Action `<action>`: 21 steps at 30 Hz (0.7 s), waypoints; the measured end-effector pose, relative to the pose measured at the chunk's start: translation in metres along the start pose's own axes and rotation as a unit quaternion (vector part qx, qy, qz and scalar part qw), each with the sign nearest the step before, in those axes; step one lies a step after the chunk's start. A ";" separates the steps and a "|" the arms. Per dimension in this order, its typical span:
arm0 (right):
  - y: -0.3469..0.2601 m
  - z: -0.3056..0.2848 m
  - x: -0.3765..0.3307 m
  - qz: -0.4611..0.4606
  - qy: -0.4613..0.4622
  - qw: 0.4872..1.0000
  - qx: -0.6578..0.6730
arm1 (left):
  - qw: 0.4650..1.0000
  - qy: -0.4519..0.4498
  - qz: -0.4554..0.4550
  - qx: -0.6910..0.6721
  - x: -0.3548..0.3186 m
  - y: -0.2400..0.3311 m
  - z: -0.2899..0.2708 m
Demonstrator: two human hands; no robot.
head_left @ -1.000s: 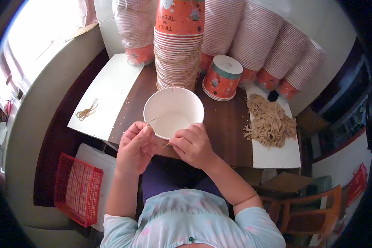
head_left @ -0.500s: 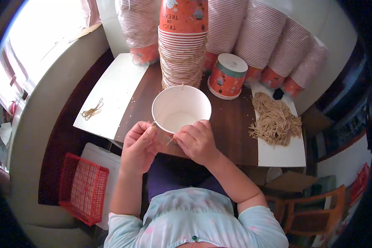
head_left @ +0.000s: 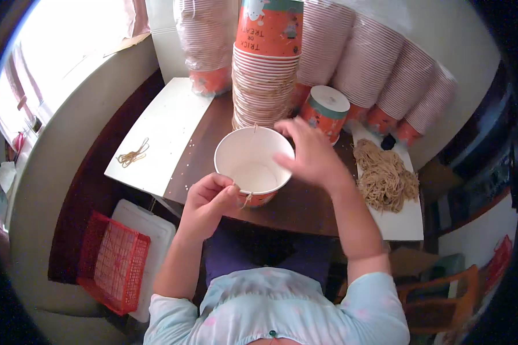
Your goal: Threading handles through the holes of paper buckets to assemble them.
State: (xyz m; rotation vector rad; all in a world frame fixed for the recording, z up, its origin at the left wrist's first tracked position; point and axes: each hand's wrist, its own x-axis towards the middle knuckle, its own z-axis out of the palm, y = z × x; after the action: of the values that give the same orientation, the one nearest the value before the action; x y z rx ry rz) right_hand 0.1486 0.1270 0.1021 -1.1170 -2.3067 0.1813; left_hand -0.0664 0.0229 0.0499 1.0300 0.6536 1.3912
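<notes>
**My hands at the paper cup**

I sit at a dark brown surface. A big paper cup stands on it right in front of me. The cup is white inside and orange outside, and it is upright.

My left hand is at the near rim of the cup. Its fingers are pinched together on a thin tan string that hangs at the cup's rim. The string is very small, so I cannot tell how it is fixed to the cup.

My right hand is above the right side of the cup. Its fingers are spread apart and hold nothing. I cannot tell if they touch the rim.

Just behind the cup is a tall stack of cups of the same kind. To the right of that stack a single cup stands upside down. More long stacks of cups lean along the wall behind.

On my right lies a white board with a heap of tan strings on it. On my left is another white board with a few strings lying on it, well apart from the cup.

Down on the left, below the surface, is a red basket.
</notes>
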 end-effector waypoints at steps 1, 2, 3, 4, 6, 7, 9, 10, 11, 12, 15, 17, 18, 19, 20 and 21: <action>0.012 0.001 0.020 0.029 -0.028 0.998 -0.049 | 1.000 -0.001 -0.003 -0.003 0.000 -0.002 0.004; 0.012 0.003 0.039 0.048 -0.049 0.992 -0.103 | 0.999 -0.027 0.008 0.020 -0.007 0.003 0.009; 0.019 0.011 0.059 0.080 -0.131 0.979 -0.137 | 0.998 -0.053 0.010 0.042 -0.004 0.001 0.011; 0.026 0.021 0.072 0.110 -0.212 0.956 -0.168 | 0.991 -0.061 0.030 0.114 -0.005 0.002 0.013; 0.041 0.037 0.081 0.102 -0.269 0.951 -0.114 | 0.963 -0.046 0.097 0.247 -0.011 -0.003 0.015; 0.046 0.040 0.083 0.094 -0.324 0.939 -0.059 | 0.936 -0.059 0.132 0.319 -0.015 0.001 0.016; 0.033 0.031 0.063 0.088 -0.139 0.986 -0.019 | 0.815 -0.077 0.298 0.491 -0.019 0.019 0.013; 0.016 0.019 0.049 0.088 -0.030 0.996 -0.007 | 0.801 -0.032 0.316 0.508 -0.029 0.027 0.013; 0.015 0.009 0.035 0.004 0.093 0.996 0.008 | 0.834 0.033 0.300 0.461 -0.036 0.021 0.007; 0.018 0.001 0.022 -0.077 0.213 0.974 0.023 | 0.865 0.119 0.307 0.378 -0.036 0.017 0.003; 0.000 -0.029 0.002 -0.173 0.315 0.929 -0.089 | 0.933 0.161 0.231 0.223 -0.009 0.018 -0.025; -0.012 -0.041 -0.005 -0.213 0.274 0.936 -0.058 | 0.943 0.069 0.207 0.252 0.016 0.021 -0.023; -0.011 -0.050 -0.008 -0.236 0.202 0.950 -0.014 | 0.940 0.026 0.215 0.263 0.027 0.022 -0.010; -0.013 -0.053 -0.011 -0.243 0.204 0.948 -0.015 | 0.956 0.034 0.198 0.216 0.030 0.031 0.006; -0.017 -0.057 -0.014 -0.204 0.157 0.961 0.104 | 0.940 0.041 0.255 0.221 0.040 0.035 0.008; -0.020 -0.067 -0.017 -0.157 0.111 0.959 0.210 | 0.923 0.037 0.313 0.220 0.053 0.040 0.013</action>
State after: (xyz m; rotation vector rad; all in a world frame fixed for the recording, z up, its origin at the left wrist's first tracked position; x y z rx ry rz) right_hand 0.1798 0.0934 0.1573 -0.5222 -2.0781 0.3807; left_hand -0.0679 0.0670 0.1005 1.6487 0.7471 1.8895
